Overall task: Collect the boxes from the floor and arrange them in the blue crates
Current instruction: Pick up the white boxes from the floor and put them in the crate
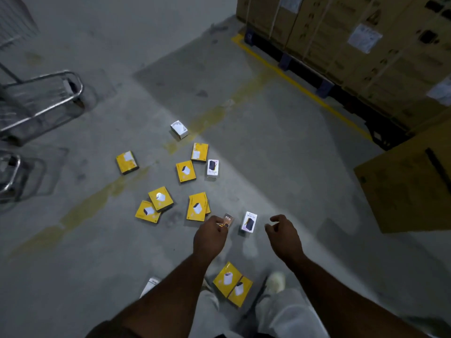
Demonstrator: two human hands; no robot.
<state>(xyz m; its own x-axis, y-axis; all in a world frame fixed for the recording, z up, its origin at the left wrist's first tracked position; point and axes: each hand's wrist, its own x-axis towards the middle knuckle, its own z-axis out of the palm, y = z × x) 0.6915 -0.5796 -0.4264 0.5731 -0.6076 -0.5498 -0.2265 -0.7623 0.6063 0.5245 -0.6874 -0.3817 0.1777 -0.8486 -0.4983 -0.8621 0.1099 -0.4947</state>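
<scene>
Several small yellow boxes (186, 171) and a few white boxes (179, 129) lie scattered on the grey concrete floor. My left hand (210, 236) is closed around a small dark box marked 65W (228, 220). Just right of it a white box with a dark picture (249, 222) lies on the floor. My right hand (283, 234) hovers beside that white box, fingers curled and apart, holding nothing. Two yellow boxes (231, 284) lie between my feet. No blue crate is in view.
A metal cart (44, 98) stands at the left edge. Stacked cardboard cartons on a pallet (353, 45) fill the upper right behind a yellow floor line (302, 89). A large cardboard box (410, 186) sits at the right. My shoe (275, 281) is near the bottom.
</scene>
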